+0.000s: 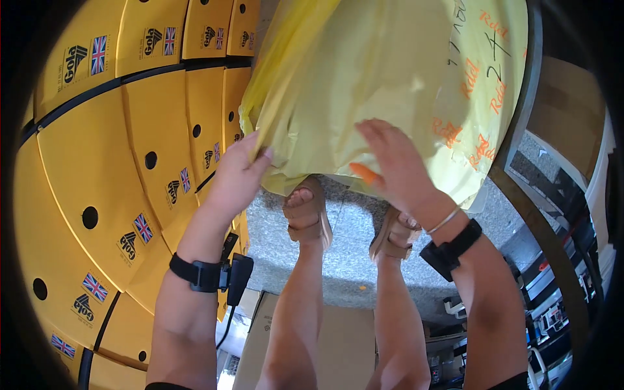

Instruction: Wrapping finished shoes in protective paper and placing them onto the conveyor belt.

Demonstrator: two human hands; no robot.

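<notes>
Head view: left hand at filmy, wrinkled yellow plastic, grip unclear; right hand unclenched.

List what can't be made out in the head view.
- Contents of the yellow plastic, head view: cloudy, creased plastic hides them.
- Its far end, head view: cut off by the upper edge.
- Left hand grip, head view: the hand itself hides some fingers.
- Inside the yellow boxes, head view: box walls hide it.
- Clutter at lower right, head view: too small and dim.
</notes>
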